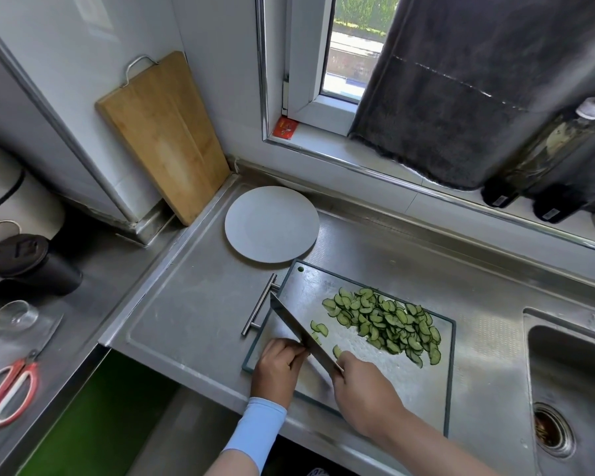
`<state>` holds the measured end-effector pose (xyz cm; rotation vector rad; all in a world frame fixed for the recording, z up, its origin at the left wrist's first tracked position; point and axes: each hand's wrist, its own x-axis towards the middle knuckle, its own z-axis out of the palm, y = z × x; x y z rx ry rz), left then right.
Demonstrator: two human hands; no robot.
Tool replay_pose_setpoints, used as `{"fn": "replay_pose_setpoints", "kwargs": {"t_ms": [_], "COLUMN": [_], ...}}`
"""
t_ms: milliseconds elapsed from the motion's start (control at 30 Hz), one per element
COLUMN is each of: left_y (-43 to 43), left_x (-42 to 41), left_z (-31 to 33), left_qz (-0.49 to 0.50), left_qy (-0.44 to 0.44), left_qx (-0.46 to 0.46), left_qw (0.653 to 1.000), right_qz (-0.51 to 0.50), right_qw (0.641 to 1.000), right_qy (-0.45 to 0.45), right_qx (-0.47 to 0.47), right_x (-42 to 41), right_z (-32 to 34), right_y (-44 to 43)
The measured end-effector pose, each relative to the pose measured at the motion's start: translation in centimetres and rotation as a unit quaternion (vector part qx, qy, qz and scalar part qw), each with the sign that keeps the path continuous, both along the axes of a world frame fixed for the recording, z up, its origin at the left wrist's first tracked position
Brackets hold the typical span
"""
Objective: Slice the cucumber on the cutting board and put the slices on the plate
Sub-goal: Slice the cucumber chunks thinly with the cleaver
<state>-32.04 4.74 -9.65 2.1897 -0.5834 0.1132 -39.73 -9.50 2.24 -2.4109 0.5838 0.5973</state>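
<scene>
The empty plate is seen just beyond the far-left corner of the cutting board. The left hand, nearer it, is curled against the knife; whether anything is pinched cannot be told. The handle is gripped by the right hand. The cucumber slices are heaped right of the blade, whose long axis is directed toward the plate.

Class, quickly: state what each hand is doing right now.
Left hand: fingers curled against the broad steel kitchen knife; whether it holds anything cannot be told.
Right hand: grips that knife by its handle.
</scene>
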Motion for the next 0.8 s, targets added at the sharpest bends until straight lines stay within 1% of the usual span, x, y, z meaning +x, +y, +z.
{"fn": "replay_pose_setpoints", "kwargs": {"t_ms": [367,600,800], "left_y": [0.1,0.1,0.1], "left_x": [0.1,0.1,0.0], "left_z": [0.1,0.0,0.0], "left_qz": [-0.003,-0.001,-0.002], "left_qy": [0.010,0.013,0.020], "left_qx": [-0.007,0.007,0.010], "left_qw": [1.000,1.000,1.000], "right_qz": [-0.007,0.002,0.004], "right_qw": [1.000,1.000,1.000], "right_qy": [0.016,0.020,0.022], "right_qx": [0.000,-0.014,-0.006], "right_x": [-0.8,-0.5,0.3], "right_z": [-0.1,-0.3,-0.5], "right_y": [-0.1,0.2,0.3]}}
